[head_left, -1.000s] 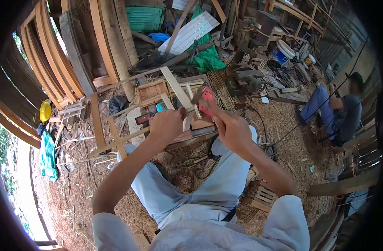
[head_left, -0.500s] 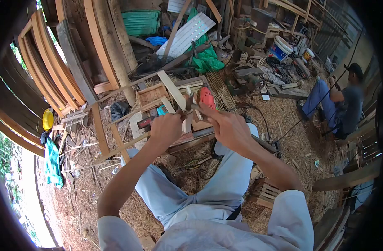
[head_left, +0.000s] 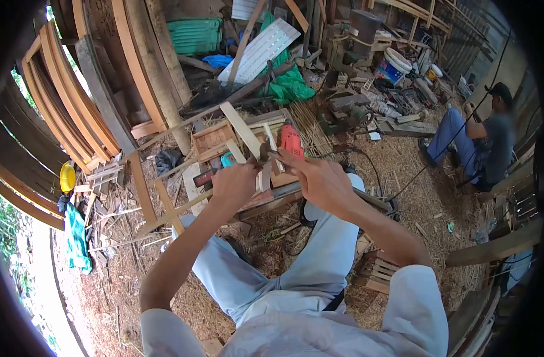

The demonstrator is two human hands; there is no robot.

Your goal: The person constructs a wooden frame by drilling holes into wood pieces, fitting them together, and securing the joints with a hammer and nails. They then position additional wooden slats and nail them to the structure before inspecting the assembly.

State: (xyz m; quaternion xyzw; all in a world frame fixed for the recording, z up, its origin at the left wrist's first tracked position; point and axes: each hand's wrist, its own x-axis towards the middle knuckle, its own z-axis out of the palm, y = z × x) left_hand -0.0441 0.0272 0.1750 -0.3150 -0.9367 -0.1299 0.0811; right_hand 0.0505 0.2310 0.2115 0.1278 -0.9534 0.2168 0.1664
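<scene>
My left hand point(head_left: 235, 183) is closed, with a thin wooden strip point(head_left: 175, 212) running from under it down to the left. My right hand point(head_left: 324, 184) is also closed, its fingers pointing toward the left hand. A small dark flat piece point(head_left: 265, 150) shows between the two hands; its kind cannot be made out, nor exactly what the right fingers grip. Just beyond the hands lie a red power tool point(head_left: 292, 141), a pale wooden board point(head_left: 241, 128) and a shallow wooden box point(head_left: 215, 141). A teal tool point(head_left: 227, 159) is partly hidden behind the left hand.
Another person point(head_left: 492, 140) sits at the right. A black cable point(head_left: 423, 169) hangs across that side. Curved wooden frames point(head_left: 72, 95) lean at the left, near a yellow helmet-like object point(head_left: 68, 177). A slatted wooden piece point(head_left: 379, 272) lies on the shavings-covered floor point(head_left: 272, 253).
The view has shifted slightly. Both hands stay close together over the work area, with the right hand a little lower and nearer the left. The strip's visible angle differs slightly.
</scene>
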